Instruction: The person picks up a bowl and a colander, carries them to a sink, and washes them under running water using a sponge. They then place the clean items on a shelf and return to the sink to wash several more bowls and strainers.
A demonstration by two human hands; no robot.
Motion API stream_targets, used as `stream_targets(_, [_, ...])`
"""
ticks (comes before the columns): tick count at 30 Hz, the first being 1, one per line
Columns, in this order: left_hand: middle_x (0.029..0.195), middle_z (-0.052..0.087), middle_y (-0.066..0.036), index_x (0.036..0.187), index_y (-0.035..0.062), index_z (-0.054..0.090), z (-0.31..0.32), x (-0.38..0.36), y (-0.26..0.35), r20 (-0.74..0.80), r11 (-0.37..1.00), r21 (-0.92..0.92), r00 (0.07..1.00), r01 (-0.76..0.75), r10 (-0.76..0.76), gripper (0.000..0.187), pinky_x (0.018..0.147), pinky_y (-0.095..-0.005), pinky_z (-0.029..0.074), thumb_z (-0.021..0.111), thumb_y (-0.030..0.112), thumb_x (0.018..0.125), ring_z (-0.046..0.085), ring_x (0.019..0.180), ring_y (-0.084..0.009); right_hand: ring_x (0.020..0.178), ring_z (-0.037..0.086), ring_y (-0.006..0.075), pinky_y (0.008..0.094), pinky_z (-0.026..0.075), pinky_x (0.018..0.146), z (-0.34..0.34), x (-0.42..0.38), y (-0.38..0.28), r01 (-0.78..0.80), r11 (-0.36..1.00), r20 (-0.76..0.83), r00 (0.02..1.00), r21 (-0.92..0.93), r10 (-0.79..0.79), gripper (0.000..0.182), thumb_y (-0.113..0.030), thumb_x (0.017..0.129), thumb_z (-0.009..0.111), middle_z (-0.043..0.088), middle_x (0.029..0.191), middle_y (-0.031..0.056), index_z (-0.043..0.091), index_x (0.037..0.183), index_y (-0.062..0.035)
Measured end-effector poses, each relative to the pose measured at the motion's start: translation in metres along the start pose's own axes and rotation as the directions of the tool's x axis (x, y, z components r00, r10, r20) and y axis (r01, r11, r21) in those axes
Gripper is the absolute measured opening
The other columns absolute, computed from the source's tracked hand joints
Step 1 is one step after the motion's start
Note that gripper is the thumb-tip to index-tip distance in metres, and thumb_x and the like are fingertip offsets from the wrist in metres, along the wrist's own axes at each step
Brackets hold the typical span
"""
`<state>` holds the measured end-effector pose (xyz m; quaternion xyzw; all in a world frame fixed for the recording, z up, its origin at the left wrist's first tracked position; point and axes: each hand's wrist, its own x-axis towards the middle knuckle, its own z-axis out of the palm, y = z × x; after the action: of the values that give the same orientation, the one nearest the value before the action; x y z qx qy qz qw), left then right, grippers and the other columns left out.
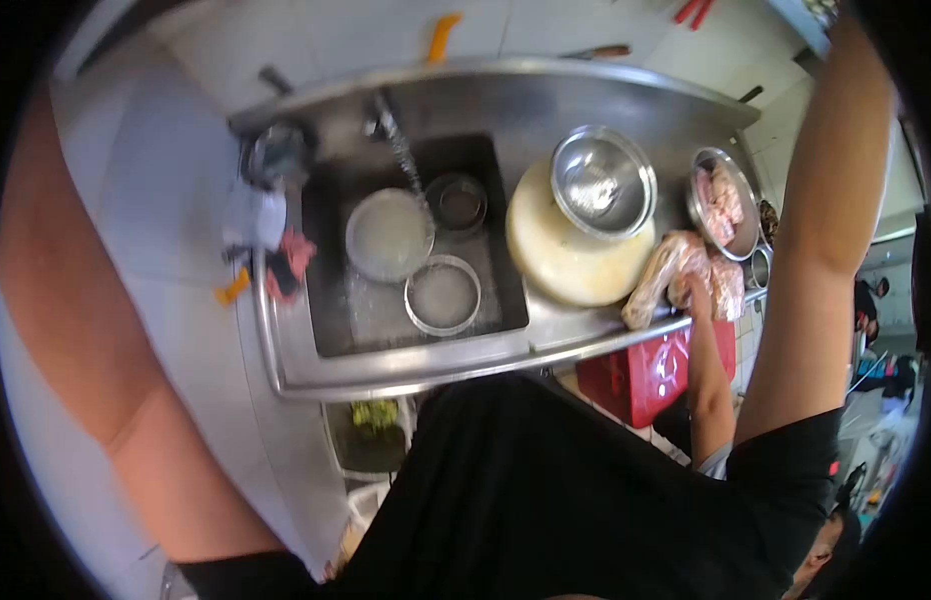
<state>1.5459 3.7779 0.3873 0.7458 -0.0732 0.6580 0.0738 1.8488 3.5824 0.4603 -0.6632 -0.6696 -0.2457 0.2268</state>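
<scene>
Both of my forearms rise along the sides of the head view, and my left hand and right hand lie beyond its upper edges. In front of me is a steel sink (pixel 321 250) with a white bowl of cloudy liquid (pixel 389 235), a smaller round container (pixel 443 296) and a dark bowl (pixel 456 203) in its basin. Water runs from the tap (pixel 383 108). A steel bowl (pixel 604 182) sits on a round, pale chopping board (pixel 546 260). At the right, a co-worker's hand (pixel 694 290) touches plastic bags of meat (pixel 676 262).
A steel bowl of raw meat (pixel 724 205) stands at the counter's right end. Below the counter's front edge is a red container (pixel 658 375). A tub of greens (pixel 374 418) is lower left. Cloths (pixel 291 265) hang at the sink's left. A person's head (pixel 831 545) shows lower right.
</scene>
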Motion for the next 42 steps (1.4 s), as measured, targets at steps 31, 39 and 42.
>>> stream_targets(31, [0.117, 0.068, -0.018, 0.136, -0.0023, 0.053, 0.064, -0.779, 0.102, 0.278, -0.662, 0.481, -0.816, 0.575, -0.508, 0.065, 0.077, -0.0439, 0.057, 0.068, 0.043, 0.091, 0.068, 0.094, -0.0292, 0.087, 0.069, 0.0427, 0.0505, 0.054, 0.077, 0.541, -0.352, -0.154, -0.68, 0.729, 0.711, 0.548, 0.071, 0.441, 0.021, -0.011, 0.08, 0.068, 0.069, 0.085, 0.0245, 0.058, 0.093, 0.0027])
stream_targets(39, [0.076, 0.059, -0.007, 0.097, 0.0057, 0.062, 0.05, -0.687, 0.002, 0.42, -0.777, -0.379, -0.654, 0.503, -0.629, 0.017, 0.056, -0.0304, 0.047, 0.06, -0.004, 0.083, 0.06, 0.067, -0.0161, 0.072, 0.066, 0.036, 0.0458, 0.052, 0.068, 0.526, -0.231, -0.128, -0.863, 0.492, 0.875, 0.321, 0.114, 0.361, 0.028, -0.025, 0.089, 0.068, 0.065, 0.072, 0.0172, 0.056, 0.087, 0.0007])
stream_targets(42, [0.073, 0.057, -0.007, 0.085, 0.0037, 0.061, 0.026, -0.713, 0.002, 0.398, -0.832, -0.275, -0.73, 0.482, -0.555, 0.012, 0.049, -0.0282, 0.044, 0.061, -0.007, 0.08, 0.058, 0.063, -0.0167, 0.075, 0.067, 0.0362, 0.0473, 0.052, 0.071, 0.491, -0.2, -0.166, -0.235, 0.958, 0.629, 0.773, 0.166, 0.081, 0.038, -0.037, 0.091, 0.068, 0.067, 0.075, 0.0183, 0.058, 0.091, -0.0002])
